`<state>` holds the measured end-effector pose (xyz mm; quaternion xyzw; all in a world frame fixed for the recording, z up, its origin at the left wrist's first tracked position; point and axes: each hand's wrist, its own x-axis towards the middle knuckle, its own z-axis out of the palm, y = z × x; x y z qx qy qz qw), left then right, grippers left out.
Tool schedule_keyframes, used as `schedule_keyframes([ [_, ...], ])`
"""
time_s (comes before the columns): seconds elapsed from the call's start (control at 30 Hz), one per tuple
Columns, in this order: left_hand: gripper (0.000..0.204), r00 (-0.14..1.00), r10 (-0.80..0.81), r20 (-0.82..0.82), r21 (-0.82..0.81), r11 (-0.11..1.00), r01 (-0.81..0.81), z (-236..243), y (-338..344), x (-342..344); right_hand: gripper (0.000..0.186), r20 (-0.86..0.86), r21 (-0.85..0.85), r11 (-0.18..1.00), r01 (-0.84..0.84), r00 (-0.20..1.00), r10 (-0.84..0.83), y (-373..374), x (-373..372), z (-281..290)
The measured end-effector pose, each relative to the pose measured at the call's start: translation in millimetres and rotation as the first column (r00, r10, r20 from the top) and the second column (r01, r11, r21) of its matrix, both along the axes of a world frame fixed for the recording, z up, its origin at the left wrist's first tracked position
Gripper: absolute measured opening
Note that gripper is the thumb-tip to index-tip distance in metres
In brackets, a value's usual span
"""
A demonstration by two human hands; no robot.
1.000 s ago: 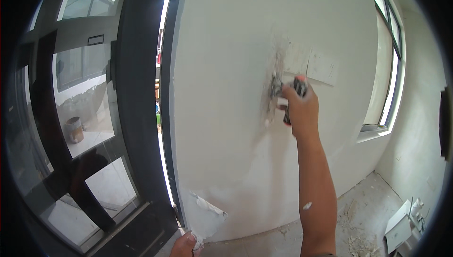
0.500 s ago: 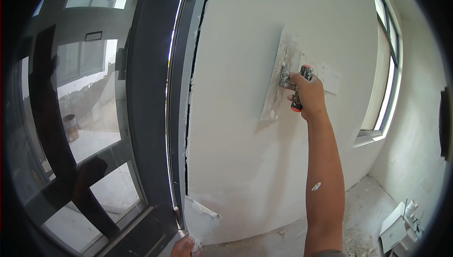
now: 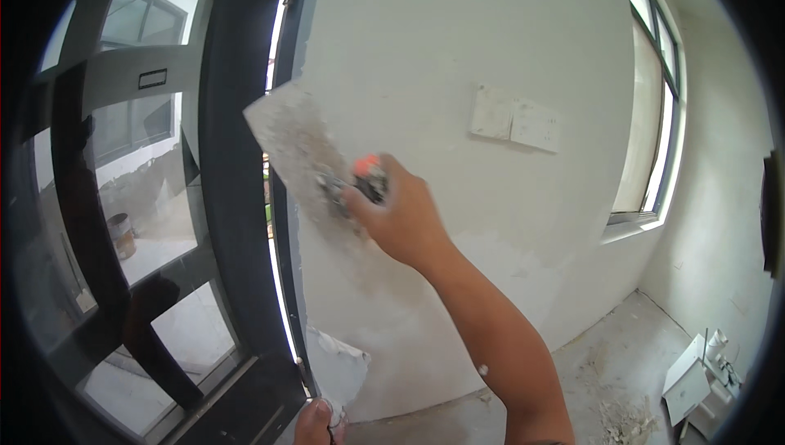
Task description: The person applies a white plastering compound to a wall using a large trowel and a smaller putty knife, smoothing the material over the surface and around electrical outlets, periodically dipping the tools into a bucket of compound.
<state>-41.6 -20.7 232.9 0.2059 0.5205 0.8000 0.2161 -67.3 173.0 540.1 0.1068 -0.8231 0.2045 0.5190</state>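
Right hand [image 3: 401,220] gripping orange-ended handle of flat, plaster-smeared steel trowel [image 3: 296,151], pressing blade against white plastered wall [image 3: 425,53] beside dark door frame [image 3: 233,159]. Left hand [image 3: 315,424] at bottom edge, fingers closed, holding small putty-covered scraper [image 3: 339,367].

Right hand [image 3: 401,220] raised, arm outstretched, grip closed; left hand [image 3: 315,424] low, fingers curled.

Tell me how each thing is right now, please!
right hand: shut on trowel handle
trowel: tilted, blade against the wall, smeared with plaster
left hand: at the bottom edge, holding a plaster board
plaster board: carrying white plaster
wall: white, patchy
wall plates: smeared white
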Motion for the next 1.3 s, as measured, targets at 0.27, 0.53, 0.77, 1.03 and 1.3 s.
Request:
schedule_keyframes([
  [0.27,0.035,0.952,0.149,-0.268,-0.020,0.987,-0.160,48.0,2.0,-10.0,0.024,0.075,-0.809,0.562,-0.171,0.918,0.389,50.3,103.6,-110.5],
  [0.53,0.038,0.483,0.284,-0.828,-0.126,0.745,-0.655,46.7,-0.5,-29.8,0.046,-0.322,-0.946,-0.232,-0.226,0.736,0.596,29.1,96.8,-216.2],
  [0.77,0.047,0.125,0.242,-0.962,0.051,0.611,-0.790,44.6,-0.1,-36.0,0.046,-0.210,-0.960,-0.280,-0.017,0.704,0.679,13.8,97.0,-248.8],
  [1.03,0.046,0.390,0.190,-0.901,-0.233,0.544,-0.806,6.3,-8.9,-36.1,0.033,-0.135,-0.748,0.598,-0.289,0.948,0.289,42.2,66.6,-42.6],
  [1.3,0.041,0.441,0.237,-0.866,-0.198,0.647,-0.736,-14.5,0.0,-30.9,0.035,-0.151,-0.619,0.785,-0.034,0.986,-0.077,88.0,16.6,45.3],
])
